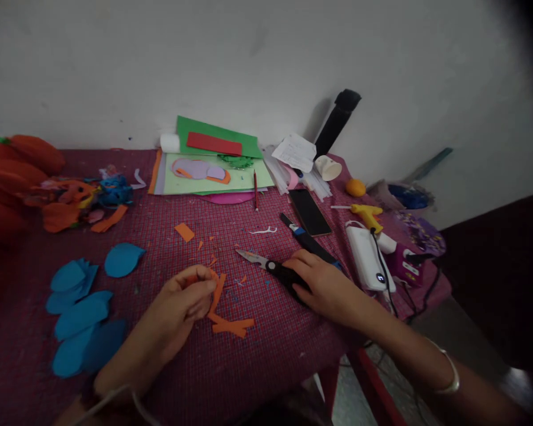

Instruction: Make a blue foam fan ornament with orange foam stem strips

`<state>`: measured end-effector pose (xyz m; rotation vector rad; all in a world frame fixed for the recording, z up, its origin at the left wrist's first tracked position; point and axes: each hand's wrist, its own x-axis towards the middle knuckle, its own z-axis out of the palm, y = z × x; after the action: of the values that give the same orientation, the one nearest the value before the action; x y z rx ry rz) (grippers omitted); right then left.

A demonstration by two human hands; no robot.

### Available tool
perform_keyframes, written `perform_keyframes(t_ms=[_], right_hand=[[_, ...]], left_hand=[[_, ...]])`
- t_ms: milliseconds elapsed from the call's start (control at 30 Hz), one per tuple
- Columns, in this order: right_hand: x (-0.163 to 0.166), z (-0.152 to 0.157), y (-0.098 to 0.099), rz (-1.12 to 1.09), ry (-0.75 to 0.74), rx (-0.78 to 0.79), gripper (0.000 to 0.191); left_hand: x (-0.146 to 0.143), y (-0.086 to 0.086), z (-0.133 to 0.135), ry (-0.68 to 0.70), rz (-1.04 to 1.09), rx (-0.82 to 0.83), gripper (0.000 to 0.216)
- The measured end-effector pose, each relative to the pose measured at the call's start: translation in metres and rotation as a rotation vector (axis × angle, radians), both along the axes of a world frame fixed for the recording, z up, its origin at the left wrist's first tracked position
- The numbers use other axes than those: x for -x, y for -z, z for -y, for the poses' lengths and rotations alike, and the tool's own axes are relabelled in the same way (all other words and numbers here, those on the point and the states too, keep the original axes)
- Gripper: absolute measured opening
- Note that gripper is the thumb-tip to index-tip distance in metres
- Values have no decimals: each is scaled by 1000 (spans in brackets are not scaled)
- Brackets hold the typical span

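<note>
- Cannot see into the left hand (187,294), curled thumb to fingers; cannot tell whether pinching an end of the orange strips (231,326).
- Hides part of the black-handled scissors (272,267) under the right hand (317,284), grasping them with bent fingers.
- Shows narrow, pale metal blades (251,256), pointing left on the checked cloth (266,361), between both hands.
- Looks flat, matte and partly crossed in the strips, just beside the left hand.

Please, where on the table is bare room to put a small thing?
Two patches look free: tablecloth between the orange strips and the near edge, and between the separate blue piece and the orange rectangle. The right side is crowded: phone, glue gun, white power bank.
</note>
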<state>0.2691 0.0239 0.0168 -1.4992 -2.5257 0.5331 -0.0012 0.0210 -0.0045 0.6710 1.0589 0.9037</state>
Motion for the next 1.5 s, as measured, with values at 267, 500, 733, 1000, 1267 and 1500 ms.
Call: perform_keyframes(t_ms=[267, 500, 733, 1000, 1267, 1500], right_hand=[[1, 6, 3, 211, 77, -4, 46], [-6, -2, -2, -176, 196, 244, 38], [10, -10, -8, -927, 291, 811, 62], [60, -23, 8, -1051, -122, 928, 90], [62, -27, 9, -935, -232, 833, 89], [69, -20, 17, -945, -294, 848, 88]], left_hand=[[0, -11, -1, -47, 12, -57, 21], [2, -7, -1, -94, 63, -54, 20], [6, -13, -2, -182, 69, -56, 23], [20, -15, -12, -250, 28, -156, 22], [22, -23, -9, -255, 92, -122, 22], [20, -22, -9, -275, 112, -148, 24]])
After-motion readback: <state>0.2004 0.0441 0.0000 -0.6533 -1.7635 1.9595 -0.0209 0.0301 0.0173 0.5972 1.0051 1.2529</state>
